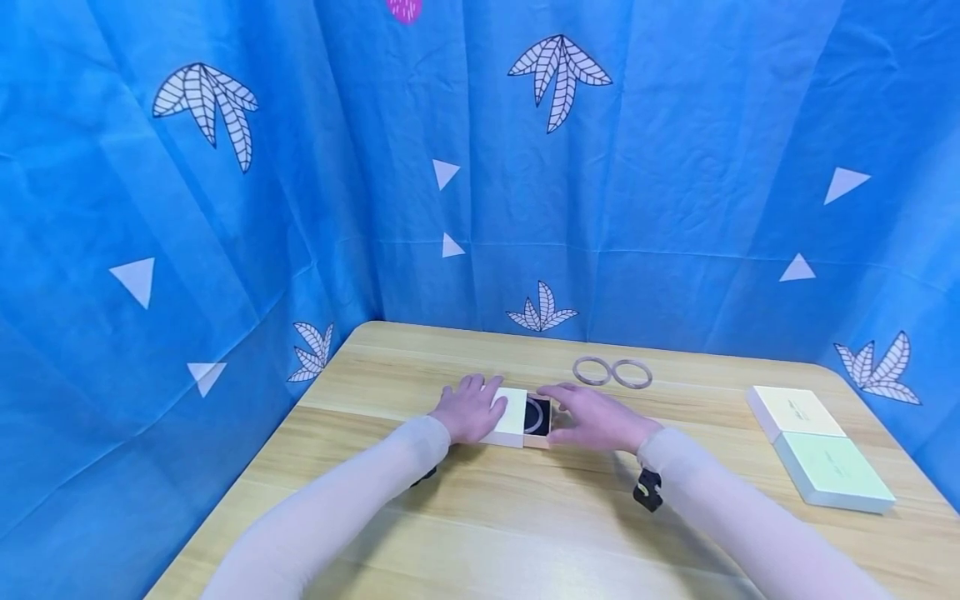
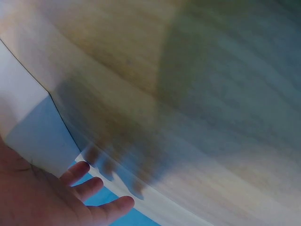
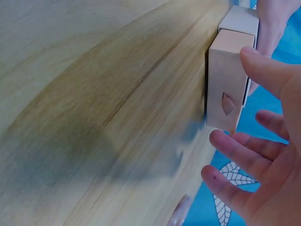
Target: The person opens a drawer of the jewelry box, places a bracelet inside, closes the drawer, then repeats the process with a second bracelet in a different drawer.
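Head view, lower centre: the left hand (image 1: pixel 468 411) is resting straight-fingered on the box (image 1: pixel 513 410); the right hand (image 1: pixel 597 418), wide, is framing its part-open drawer (image 1: pixel 537 442); sliding is apparently underway, next needing even pressure.

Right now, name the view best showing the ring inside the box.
The head view: it sees into the drawer, where the ring partly shows. Both wrist views show only the box from outside, hiding that ring.

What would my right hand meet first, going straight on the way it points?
Your right hand would likely meet the open tray first; they look very close, but whether they already touch is unclear.
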`<state>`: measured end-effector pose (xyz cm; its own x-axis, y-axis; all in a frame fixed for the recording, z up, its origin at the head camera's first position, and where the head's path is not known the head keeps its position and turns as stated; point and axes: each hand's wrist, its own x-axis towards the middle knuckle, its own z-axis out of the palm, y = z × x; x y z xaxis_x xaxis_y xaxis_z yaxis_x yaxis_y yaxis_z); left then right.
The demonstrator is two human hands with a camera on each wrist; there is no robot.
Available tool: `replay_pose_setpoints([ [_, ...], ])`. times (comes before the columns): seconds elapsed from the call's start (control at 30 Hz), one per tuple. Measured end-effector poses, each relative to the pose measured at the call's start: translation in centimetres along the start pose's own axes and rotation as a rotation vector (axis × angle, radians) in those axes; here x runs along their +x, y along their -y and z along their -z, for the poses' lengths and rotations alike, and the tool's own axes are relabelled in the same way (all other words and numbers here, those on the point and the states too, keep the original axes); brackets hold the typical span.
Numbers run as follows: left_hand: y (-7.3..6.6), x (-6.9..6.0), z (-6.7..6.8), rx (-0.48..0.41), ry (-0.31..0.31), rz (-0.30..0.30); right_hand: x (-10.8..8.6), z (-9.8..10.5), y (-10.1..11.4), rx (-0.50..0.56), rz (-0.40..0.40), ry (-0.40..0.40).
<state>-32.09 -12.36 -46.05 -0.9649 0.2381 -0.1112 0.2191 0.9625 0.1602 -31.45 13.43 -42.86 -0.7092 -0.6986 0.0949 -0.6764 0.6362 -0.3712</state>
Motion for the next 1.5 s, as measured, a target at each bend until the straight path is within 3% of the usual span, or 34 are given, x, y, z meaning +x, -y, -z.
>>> replay_pose_setpoints([
  [0.23,-0.2,-0.7,0.6,-0.013,-0.030,-0.012,0.4,0.1,0.0,0.003,-0.016,0.014],
  [1.5,-0.1,-0.8,0.5,-0.012,-0.035,-0.025,1.5,-0.4,1.4,-0.015,-0.028,0.031],
])
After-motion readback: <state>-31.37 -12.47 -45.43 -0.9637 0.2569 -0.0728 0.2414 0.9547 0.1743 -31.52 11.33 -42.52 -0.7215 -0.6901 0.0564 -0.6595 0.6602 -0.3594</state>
